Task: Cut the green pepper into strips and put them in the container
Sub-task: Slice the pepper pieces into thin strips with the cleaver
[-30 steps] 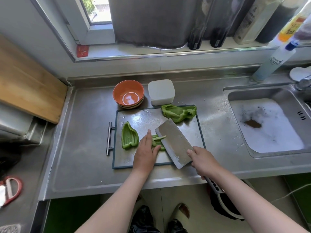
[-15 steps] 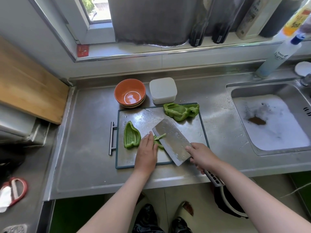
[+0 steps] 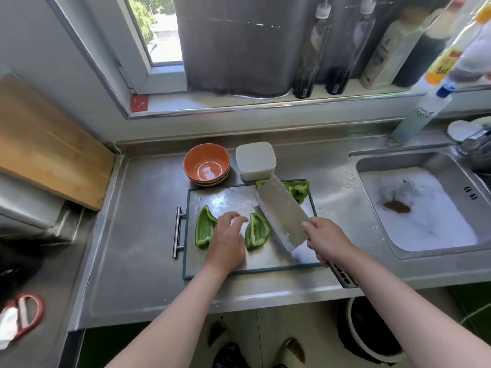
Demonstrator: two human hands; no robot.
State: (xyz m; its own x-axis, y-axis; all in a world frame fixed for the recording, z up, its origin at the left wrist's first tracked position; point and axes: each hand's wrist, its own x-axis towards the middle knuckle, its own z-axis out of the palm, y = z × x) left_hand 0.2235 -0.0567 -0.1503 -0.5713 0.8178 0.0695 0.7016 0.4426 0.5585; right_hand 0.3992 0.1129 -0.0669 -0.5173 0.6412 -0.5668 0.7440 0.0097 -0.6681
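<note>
Cleaver (image 3: pixel 281 213) has lifted off the pepper; left hand (image 3: pixel 228 240) has slid left.
Right hand (image 3: pixel 329 240) grips the cleaver. The left hand, loosely curled, holds nothing beside the near pepper piece (image 3: pixel 256 231) on the board (image 3: pixel 239 269). Unsteadied, the piece could rock under the blade.

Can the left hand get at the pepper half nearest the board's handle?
Probably yes: the left hand is right beside that pepper half, holding nothing, with the cleaver away on its other side.

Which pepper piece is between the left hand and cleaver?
The middle piece. The left piece lies left of the left hand; the far piece sits at the board's back edge, behind the cleaver.
</note>
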